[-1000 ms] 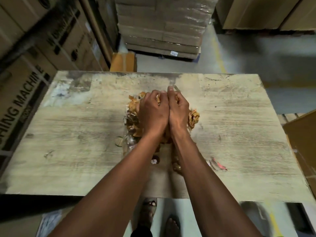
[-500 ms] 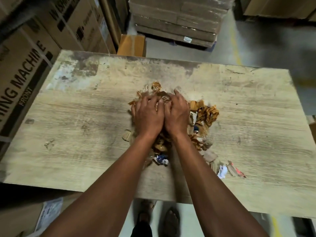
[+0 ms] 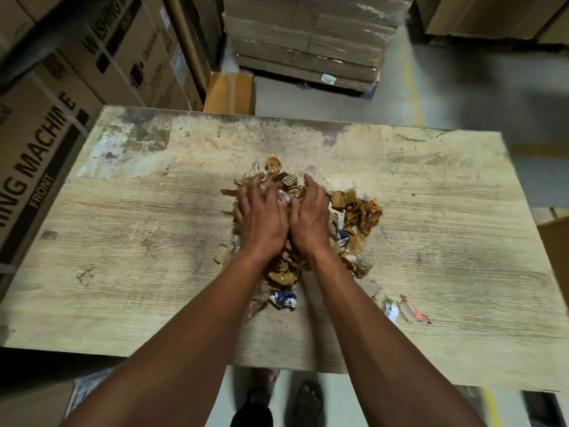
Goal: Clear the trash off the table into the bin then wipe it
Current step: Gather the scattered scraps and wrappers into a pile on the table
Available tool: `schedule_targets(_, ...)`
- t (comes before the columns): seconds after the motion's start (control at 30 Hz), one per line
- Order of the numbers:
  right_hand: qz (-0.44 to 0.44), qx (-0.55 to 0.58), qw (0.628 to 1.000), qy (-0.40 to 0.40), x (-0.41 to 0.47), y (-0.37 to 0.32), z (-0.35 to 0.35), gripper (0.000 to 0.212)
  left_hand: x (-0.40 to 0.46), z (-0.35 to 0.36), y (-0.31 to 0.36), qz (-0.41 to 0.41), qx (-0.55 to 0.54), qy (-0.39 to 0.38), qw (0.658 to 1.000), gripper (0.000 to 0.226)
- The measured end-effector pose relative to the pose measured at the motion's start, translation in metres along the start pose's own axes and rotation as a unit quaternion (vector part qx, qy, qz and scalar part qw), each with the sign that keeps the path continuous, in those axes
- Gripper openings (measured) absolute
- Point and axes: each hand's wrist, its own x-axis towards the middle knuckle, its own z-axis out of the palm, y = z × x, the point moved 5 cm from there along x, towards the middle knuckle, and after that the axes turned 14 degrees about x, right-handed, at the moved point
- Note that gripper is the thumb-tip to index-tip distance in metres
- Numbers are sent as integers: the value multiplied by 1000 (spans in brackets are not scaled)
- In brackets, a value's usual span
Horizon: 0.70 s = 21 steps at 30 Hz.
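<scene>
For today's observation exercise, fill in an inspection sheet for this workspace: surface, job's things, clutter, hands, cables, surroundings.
Surface: worn wooden table, stained at its far left corner.
Job's things: trash pile of crumpled brown wrappers and cardboard bits mid-table; no bin or wiping cloth seen.
Clutter: stray scraps lie apart, near the right front edge.
Hands: left hand and right hand press side by side on the pile, fingers spread.
Cables: nothing seen.
Surroundings: washing machine cartons to the left, wrapped pallet beyond.

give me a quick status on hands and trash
Left hand and right hand open over trash pile. Stray scraps apart on table. No bin visible.
</scene>
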Motion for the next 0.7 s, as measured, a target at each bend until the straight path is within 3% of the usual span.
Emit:
schedule_targets(0.17, 61, 132, 988, -53, -4, -13, -26, 67, 0, -27, 6, 4, -37, -69, 997, 57)
schedule_targets(0.3, 77, 213, 972, -53, -4, -16, -44, 67, -1, -50, 12, 3, -85, -20, 996, 63)
schedule_targets(0.4, 53, 225, 971, -53, -6, -15, -62, 74, -4, -62, 19, -3, -69, 25, 997, 54)
schedule_targets(0.53, 22, 198, 979, 29, -11, -11, -95, 69, -12, -75, 38, 2, -45, 94, 995, 35)
schedule_targets(0.7, 37, 190, 974, 116, -33, 17, -134, 63, -28, -83, 90, 95, 0, 153, 984, 30)
